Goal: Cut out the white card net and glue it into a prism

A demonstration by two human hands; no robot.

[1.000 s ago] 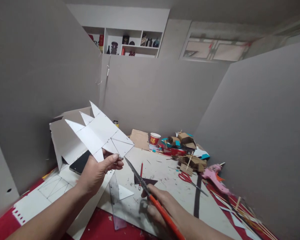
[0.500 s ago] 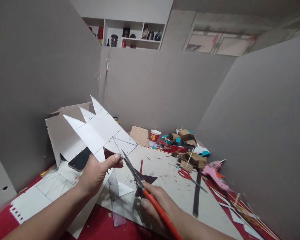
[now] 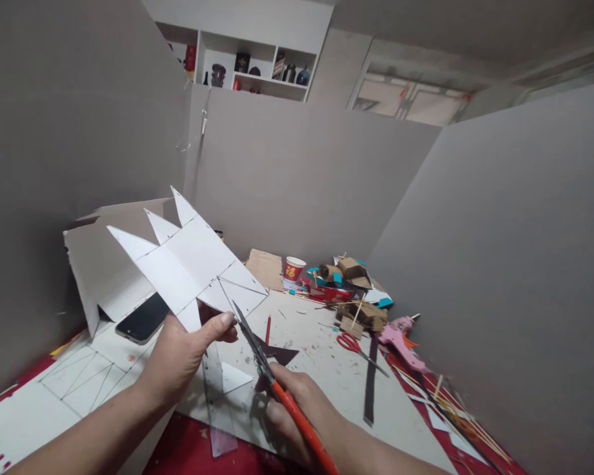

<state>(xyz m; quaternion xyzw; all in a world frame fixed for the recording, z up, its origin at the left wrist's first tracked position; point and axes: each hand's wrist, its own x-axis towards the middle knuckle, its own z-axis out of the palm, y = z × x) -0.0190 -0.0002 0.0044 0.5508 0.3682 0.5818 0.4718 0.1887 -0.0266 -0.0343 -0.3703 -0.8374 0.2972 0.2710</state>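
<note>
My left hand (image 3: pixel 191 349) pinches the lower edge of a white paper cutout (image 3: pixel 191 257), thumb on the near side. The cutout has pointed flaps at its upper left and pencil lines across it; one uncut triangle is drawn at its right end. My right hand (image 3: pixel 301 402) grips a pair of scissors (image 3: pixel 260 353) with orange-red handles. Their blades point up and left, and the tip lies by the paper's lower right edge, close to my left thumb. Whether the blades are in the paper I cannot tell. Below lie a clear ruler (image 3: pixel 218 415) and a white paper scrap (image 3: pixel 235 377).
A phone (image 3: pixel 142 318) rests on a lined white sheet (image 3: pixel 54 402) at left, before a folded cardboard piece (image 3: pixel 111 270). Farther right are a paper cup (image 3: pixel 294 269), cardboard models (image 3: pixel 354 272), red scissors (image 3: pixel 349 342), a dark strip (image 3: pixel 370 389) and a pink glue gun (image 3: pixel 400 340).
The view has shifted and tilted slightly, so the background sits farther left. Both hands keep their holds, and the scissors and paper stay nearly the same to each other.
</note>
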